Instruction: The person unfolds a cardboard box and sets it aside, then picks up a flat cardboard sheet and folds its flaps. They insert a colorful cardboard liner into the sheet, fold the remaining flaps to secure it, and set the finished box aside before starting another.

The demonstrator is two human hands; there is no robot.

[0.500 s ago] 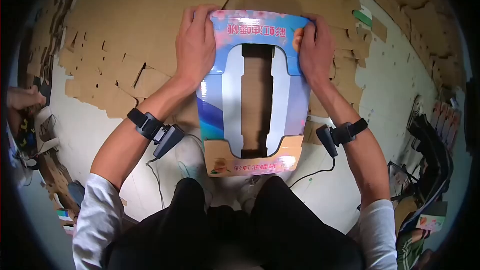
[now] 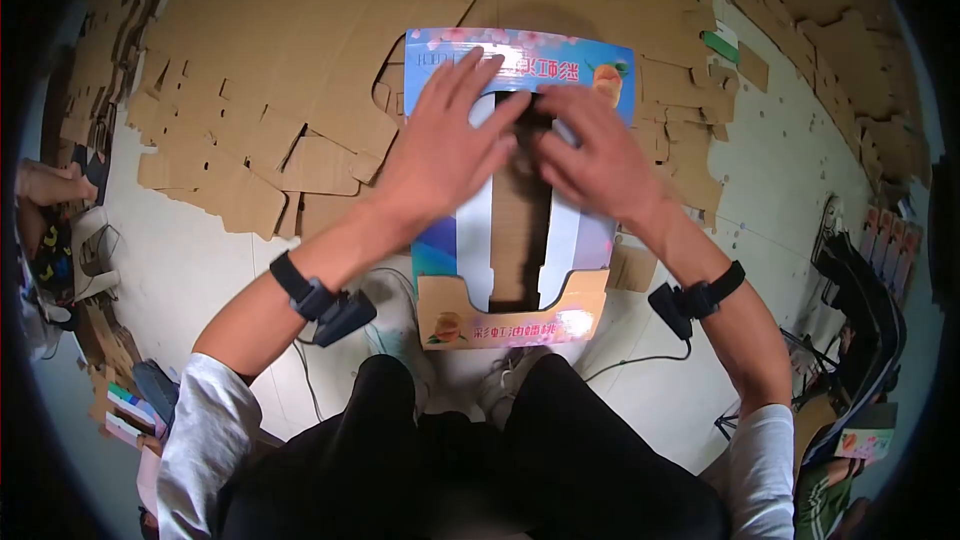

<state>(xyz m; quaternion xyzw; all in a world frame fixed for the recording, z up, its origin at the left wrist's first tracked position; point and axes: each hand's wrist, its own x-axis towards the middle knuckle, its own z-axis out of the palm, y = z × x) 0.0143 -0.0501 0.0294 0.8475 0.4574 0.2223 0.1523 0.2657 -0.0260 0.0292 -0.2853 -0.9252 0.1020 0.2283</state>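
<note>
A flat printed carton blank (image 2: 585, 65), blue and pink with peach pictures and a long cut-out window, lies on the floor in front of my knees. My left hand (image 2: 445, 145) lies flat on its upper left part, fingers spread and pointing up right. My right hand (image 2: 590, 155) rests flat on its upper right part, fingers spread toward the left hand. The fingertips of both hands nearly meet over the window. Neither hand grips anything. A black sensor is strapped to each wrist.
Many brown cardboard blanks (image 2: 270, 60) cover the floor beyond and to the left. More stacks (image 2: 800, 30) lie at the upper right. Another person's hand (image 2: 45, 185) shows at the far left edge. Printed cartons (image 2: 885, 240) stand at the right.
Both hands have let go of the carton's top corners and moved inward, now pressing flat on its upper middle. The carton lies slightly farther from me.
</note>
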